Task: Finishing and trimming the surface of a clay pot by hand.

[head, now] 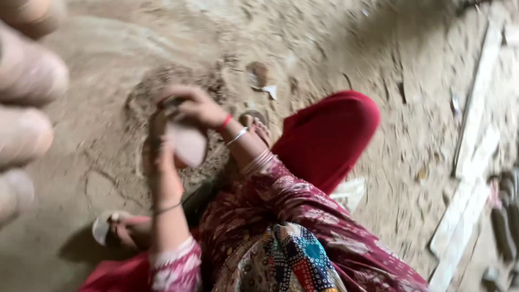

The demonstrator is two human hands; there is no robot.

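Note:
I am crouched over a sandy dirt floor, and the view is blurred by motion. My left hand grips the side of a small pale pink clay piece held just above a dark patch of loose earth. Over the top edge of that piece, my right hand is curled, fingers pressing on it. Both wrists carry bangles. My red-trousered knee sticks out to the right, and a sandalled foot shows at the lower left.
Several rounded clay pots stand stacked along the left edge. Pale wooden planks lie on the ground at the right, with dark objects beside them. Small scraps lie beyond the earth patch.

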